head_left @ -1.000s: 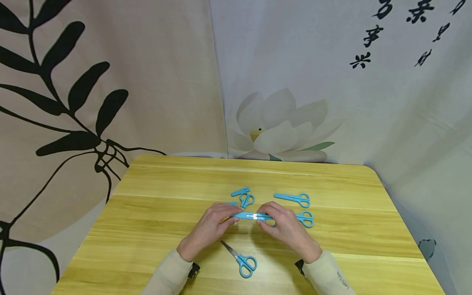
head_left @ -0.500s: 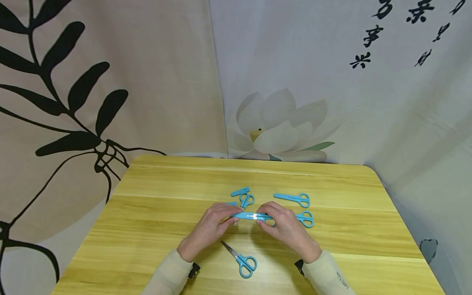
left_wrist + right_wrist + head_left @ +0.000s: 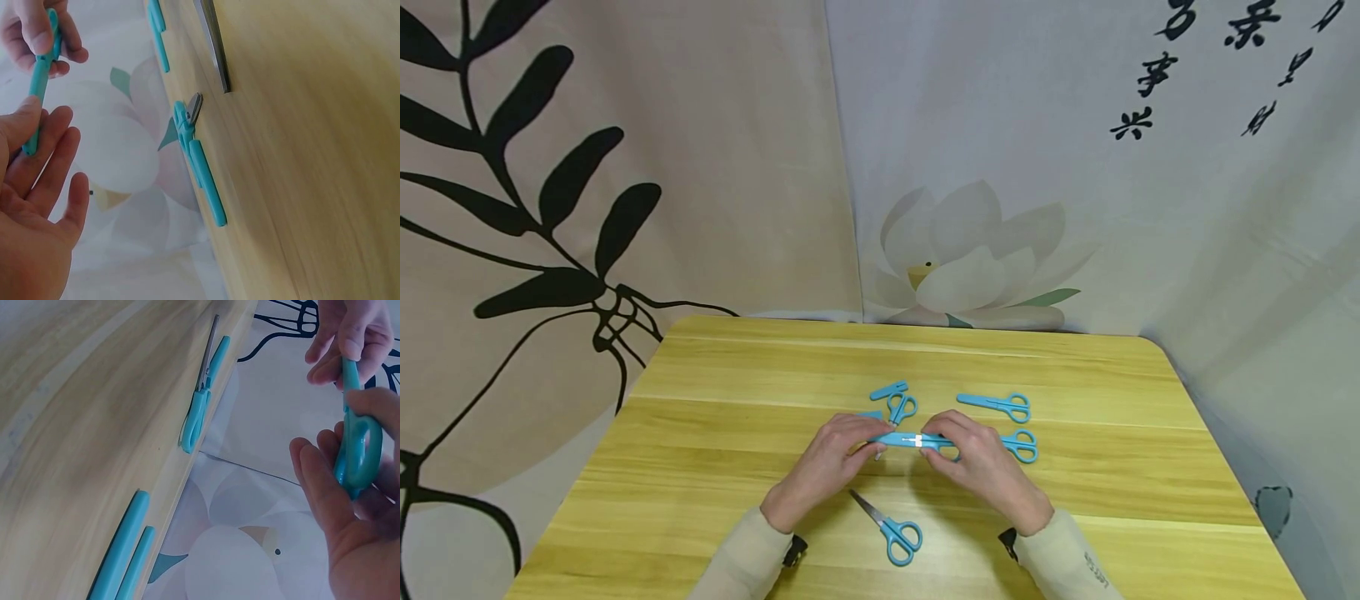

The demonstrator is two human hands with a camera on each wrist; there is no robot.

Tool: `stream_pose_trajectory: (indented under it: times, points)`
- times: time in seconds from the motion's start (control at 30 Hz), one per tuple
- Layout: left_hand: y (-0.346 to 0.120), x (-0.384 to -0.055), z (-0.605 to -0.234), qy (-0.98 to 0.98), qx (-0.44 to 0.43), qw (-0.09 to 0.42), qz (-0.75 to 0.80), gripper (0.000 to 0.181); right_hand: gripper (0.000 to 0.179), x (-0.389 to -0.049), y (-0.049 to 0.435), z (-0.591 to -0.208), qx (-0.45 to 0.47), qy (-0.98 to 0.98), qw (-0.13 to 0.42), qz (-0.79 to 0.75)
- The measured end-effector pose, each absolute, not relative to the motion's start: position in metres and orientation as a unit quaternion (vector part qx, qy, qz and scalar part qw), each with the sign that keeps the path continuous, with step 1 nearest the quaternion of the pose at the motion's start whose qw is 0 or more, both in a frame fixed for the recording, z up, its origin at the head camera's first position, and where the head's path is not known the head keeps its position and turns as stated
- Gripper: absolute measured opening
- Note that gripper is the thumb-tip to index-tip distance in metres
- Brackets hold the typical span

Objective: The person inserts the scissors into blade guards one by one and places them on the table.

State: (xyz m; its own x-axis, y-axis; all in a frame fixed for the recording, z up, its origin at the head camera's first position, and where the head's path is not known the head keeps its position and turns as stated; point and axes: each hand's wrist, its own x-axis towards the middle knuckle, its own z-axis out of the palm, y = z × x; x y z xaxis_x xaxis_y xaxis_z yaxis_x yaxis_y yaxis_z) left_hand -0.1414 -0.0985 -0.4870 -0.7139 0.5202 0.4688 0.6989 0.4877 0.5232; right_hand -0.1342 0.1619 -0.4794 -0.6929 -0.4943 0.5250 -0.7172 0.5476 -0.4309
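Observation:
Between my two hands is a pair of light-blue scissors (image 3: 901,438) with a blue cover over the blades, held level above the table. My left hand (image 3: 831,450) pinches the cover's tip between thumb and fingers. At the other end, my right hand (image 3: 977,454) grips the handle loops, which show clearly in the right wrist view as the scissors' handle (image 3: 365,450). An uncovered pair of scissors (image 3: 895,533) lies nearer me, blades pointing up and left. Just beyond my hands sit another uncovered pair (image 3: 902,406) and a loose blue cover (image 3: 889,389).
Two covered pairs of scissors lie at the right, the far one (image 3: 992,403) in full view and the near one (image 3: 1021,445) partly behind my right hand. Another blue cover (image 3: 871,414) peeks out past my left fingers. Printed curtains stand behind the wooden table (image 3: 737,375).

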Motion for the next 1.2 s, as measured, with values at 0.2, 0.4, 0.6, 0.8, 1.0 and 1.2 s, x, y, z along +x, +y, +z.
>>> stream_pose_trajectory:
  times: [0.2, 0.4, 0.6, 0.8, 1.0, 1.2]
  points:
    - [-0.0965, -0.1423, -0.4869, -0.854, -0.366, 0.118, -0.351, 0.025, 0.022, -0.1351, 0.1611, -0.4797, 0.357, -0.858, 0.18, 0.322]
    - [-0.0954, -0.1424, -0.4861, -0.854, -0.367, 0.116, -0.349, 0.025, 0.022, -0.1359, 0.1608, -0.4801, 0.358, -0.856, 0.182, 0.325]
    - [-0.0949, -0.1427, -0.4859, -0.856, -0.366, 0.113, -0.348, 0.024, 0.022, -0.1371, 0.1611, -0.4811, 0.36, -0.854, 0.178, 0.331]
    - [-0.0948, -0.1428, -0.4868, -0.859, -0.365, 0.114, -0.341, 0.024, 0.022, -0.1377, 0.1612, -0.483, 0.363, -0.852, 0.173, 0.335]
    - [-0.0949, -0.1426, -0.488, -0.858, -0.368, 0.12, -0.338, 0.024, 0.023, -0.1383, 0.1616, -0.4852, 0.363, -0.854, 0.175, 0.329]
    - [-0.0943, -0.1427, -0.489, -0.86, -0.368, 0.122, -0.333, 0.024, 0.024, -0.1388, 0.1623, -0.4864, 0.361, -0.857, 0.178, 0.321]
